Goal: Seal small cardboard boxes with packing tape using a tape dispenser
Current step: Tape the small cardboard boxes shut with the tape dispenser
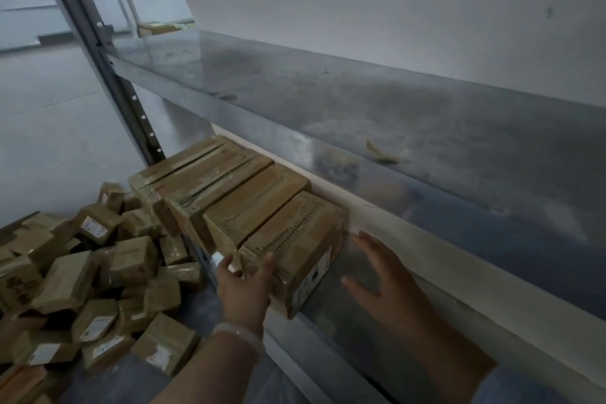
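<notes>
Left hand (244,285), wearing a pale wristband (236,335), is at the near end of the nearest box (295,239). The thumb sits in the gap on the box's left side and the fingers (269,261) lie over its near top edge, so the hand clasps the near left corner. From this grip the box's long axis runs straight away toward the wall, across the lower shelf (344,315).

Right hand (380,275) hovers to the right of the grip, level with the box's near half. Its fingers are spread and straight and it holds nothing. It is near the labelled right side of the box but apart from it. The left hand is therefore the one in contact, and any slide or lift of the box probably starts from its near end.

Left of the grip and lower down is a loose pile of small boxes (98,272), already taped and labelled. Beyond the grip, a row of like boxes (226,180) lies side by side with the held one, touching and parallel. Above and beyond, the upper shelf (360,102) carries a tan scrap (382,153). No tape dispenser is in view.
</notes>
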The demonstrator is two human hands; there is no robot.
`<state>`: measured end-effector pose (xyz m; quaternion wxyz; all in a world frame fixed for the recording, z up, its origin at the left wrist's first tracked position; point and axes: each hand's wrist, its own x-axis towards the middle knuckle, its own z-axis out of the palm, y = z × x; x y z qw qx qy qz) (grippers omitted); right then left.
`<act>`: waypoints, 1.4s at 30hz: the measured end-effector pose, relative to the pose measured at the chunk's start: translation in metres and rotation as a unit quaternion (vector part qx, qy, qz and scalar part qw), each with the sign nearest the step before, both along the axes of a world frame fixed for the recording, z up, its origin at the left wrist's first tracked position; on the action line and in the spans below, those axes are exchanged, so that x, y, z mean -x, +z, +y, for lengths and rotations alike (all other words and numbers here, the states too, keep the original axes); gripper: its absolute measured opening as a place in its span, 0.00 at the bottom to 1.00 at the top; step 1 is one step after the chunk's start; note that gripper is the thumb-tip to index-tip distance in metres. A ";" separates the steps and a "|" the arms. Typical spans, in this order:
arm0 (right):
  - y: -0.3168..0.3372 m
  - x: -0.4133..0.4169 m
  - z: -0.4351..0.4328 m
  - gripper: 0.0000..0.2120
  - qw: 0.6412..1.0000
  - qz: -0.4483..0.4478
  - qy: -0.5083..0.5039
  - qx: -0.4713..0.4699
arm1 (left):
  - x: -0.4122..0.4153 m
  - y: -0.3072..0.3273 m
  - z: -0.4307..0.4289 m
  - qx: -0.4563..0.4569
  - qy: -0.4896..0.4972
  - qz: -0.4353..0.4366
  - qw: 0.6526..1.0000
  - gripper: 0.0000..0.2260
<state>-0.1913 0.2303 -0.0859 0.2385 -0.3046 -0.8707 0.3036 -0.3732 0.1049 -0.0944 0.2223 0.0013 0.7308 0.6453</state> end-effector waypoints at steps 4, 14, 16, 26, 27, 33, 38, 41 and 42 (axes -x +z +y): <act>0.003 0.005 -0.002 0.34 1.000 -0.007 -0.013 -0.005 | 0.003 0.004 -0.021 0.092 -0.114 0.394 0.907 0.29; 0.015 0.003 -0.036 0.32 0.991 -0.079 -0.086 -0.064 | 0.043 0.011 0.010 0.223 -0.398 0.630 0.628 0.20; 0.017 -0.001 -0.045 0.32 0.986 -0.104 -0.110 -0.066 | 0.042 0.009 0.011 0.209 -0.392 0.640 0.627 0.20; 0.033 -0.059 -0.137 0.31 0.929 -0.141 -0.307 -0.153 | -0.015 0.038 0.020 -0.006 -0.494 0.704 0.509 0.26; 0.035 -0.072 -0.147 0.30 0.919 -0.147 -0.329 -0.162 | -0.031 0.044 0.021 -0.030 -0.506 0.707 0.494 0.26; 0.058 -0.162 -0.216 0.30 0.855 -0.186 -0.456 -0.165 | -0.146 0.069 0.007 -0.153 -0.562 0.694 0.423 0.25; 0.071 -0.250 -0.273 0.29 0.797 -0.185 -0.548 -0.174 | -0.255 0.085 -0.022 -0.244 -0.589 0.670 0.381 0.25; 0.079 -0.310 -0.306 0.30 0.771 -0.208 -0.576 -0.175 | -0.326 0.090 -0.043 -0.279 -0.591 0.665 0.360 0.25; 0.081 -0.331 -0.318 0.30 0.765 -0.220 -0.583 -0.166 | -0.350 0.091 -0.052 -0.292 -0.597 0.657 0.356 0.25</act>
